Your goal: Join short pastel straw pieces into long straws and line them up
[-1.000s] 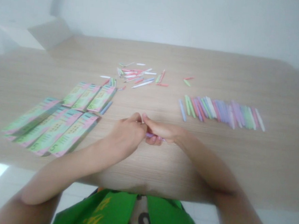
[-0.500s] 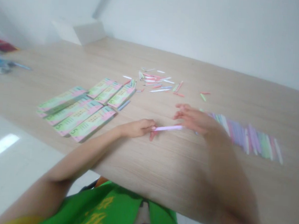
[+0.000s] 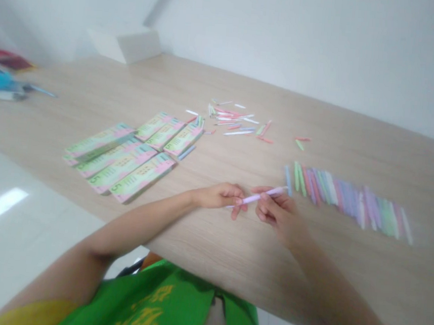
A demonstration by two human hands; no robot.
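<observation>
A slim lilac pen (image 3: pixel 252 198) is held slantwise above the table, its right end higher in view. My left hand (image 3: pixel 220 196) pinches its left end. The fingers of my right hand (image 3: pixel 278 211) close around it nearer the right end, where a pale tip shows. Just right of that tip, a blue pen (image 3: pixel 288 180) lies on the table. Beyond it runs a row of pastel pens (image 3: pixel 344 193) in green, red, purple and white, laid side by side. Image blur hides the fine details of the pen.
Several green and pink boxes (image 3: pixel 141 176) lie at the left, some stacked. Loose pen parts (image 3: pixel 231 118) are scattered at the table's middle back. A white box (image 3: pixel 136 45) stands by the wall. Blue and red items (image 3: pixel 2 79) lie far left. The table's front edge (image 3: pixel 194 271) is near my body.
My right hand has come down and left from above the row and has closed on the lilac pen. My left hand, still pinching the pen, has shifted slightly right and nearer.
</observation>
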